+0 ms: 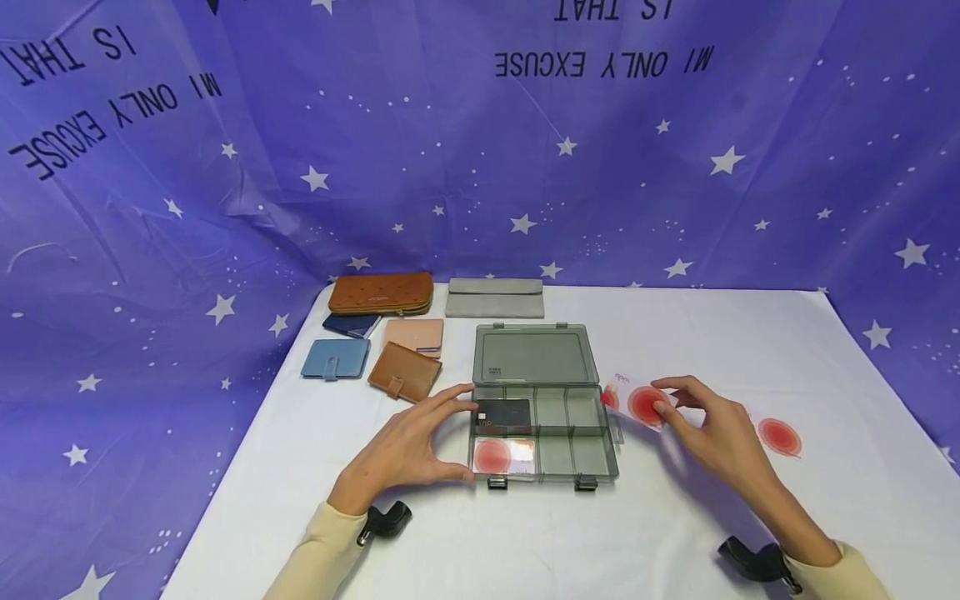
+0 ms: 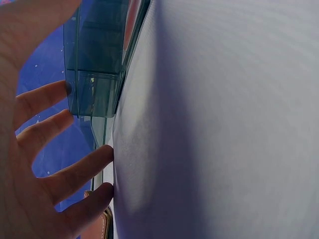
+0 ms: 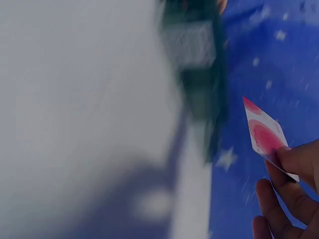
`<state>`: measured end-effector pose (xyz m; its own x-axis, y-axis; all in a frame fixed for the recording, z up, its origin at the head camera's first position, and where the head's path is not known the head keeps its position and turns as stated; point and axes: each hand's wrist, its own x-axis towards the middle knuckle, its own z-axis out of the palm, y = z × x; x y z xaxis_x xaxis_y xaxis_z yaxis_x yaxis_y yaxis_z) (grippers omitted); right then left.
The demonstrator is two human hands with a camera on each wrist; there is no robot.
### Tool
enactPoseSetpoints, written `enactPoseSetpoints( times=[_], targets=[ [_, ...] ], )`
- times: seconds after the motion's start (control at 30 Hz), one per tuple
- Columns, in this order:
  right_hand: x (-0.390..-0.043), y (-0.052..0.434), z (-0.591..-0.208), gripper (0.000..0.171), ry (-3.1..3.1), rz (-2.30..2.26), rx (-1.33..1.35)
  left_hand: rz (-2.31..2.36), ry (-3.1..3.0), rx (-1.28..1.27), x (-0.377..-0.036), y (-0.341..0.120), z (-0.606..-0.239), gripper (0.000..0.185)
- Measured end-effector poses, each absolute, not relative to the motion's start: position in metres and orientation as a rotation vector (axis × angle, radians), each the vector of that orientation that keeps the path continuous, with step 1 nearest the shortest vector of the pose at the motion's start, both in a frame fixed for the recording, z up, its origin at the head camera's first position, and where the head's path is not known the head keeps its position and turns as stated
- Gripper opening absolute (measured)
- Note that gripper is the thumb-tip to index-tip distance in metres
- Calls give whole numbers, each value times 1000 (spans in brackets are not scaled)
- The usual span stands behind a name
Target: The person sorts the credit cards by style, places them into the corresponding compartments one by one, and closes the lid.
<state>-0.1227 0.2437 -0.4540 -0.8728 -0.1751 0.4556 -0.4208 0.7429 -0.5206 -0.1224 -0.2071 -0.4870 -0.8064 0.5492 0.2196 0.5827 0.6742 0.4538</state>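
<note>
This looks like a staged recording setup rather than a lived-in room: a table under a plain white cloth (image 1: pixel 675 533) carries the hands, and beyond them a purple star-printed backdrop (image 1: pixel 480 167) with upside-down lettering hangs as a wall and wraps both sides. Past the left hand (image 1: pixel 408 446) a neat array of wallets (image 1: pixel 378 333) lies beside a clear compartment box (image 1: pixel 536 408), laid out like props

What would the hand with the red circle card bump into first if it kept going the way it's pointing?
The right hand points its card leftward at the open grey organizer box. It would probably meet the box's right wall first, though its height above the table is hard to judge.
</note>
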Motion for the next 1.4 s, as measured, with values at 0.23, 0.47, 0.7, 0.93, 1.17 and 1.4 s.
enactPoseSetpoints(
  times=[0.23,0.47,0.7,0.93,1.17,1.4],
  targets=[
    [-112,178,-440,32,-2542,1012,733,-806,-2792,-966,-123,-207,-487,97],
    [-102,123,-454,27,-2638,913,945,-812,-2819,-953,-122,-206,-488,98],
    [-106,99,-466,23,-2614,847,1005,-809,-2838,-946,-122,-206,-488,97],
    [-106,92,-476,20,-2670,743,980,-811,-2838,-943,-122,-206,-486,96],
    [-106,97,-478,16,-2640,526,998,-813,-2827,-946,-122,-207,-487,96],
    [-104,108,-475,16,-2592,430,1011,-808,-2819,-955,-124,-207,-489,96]
  ],
)
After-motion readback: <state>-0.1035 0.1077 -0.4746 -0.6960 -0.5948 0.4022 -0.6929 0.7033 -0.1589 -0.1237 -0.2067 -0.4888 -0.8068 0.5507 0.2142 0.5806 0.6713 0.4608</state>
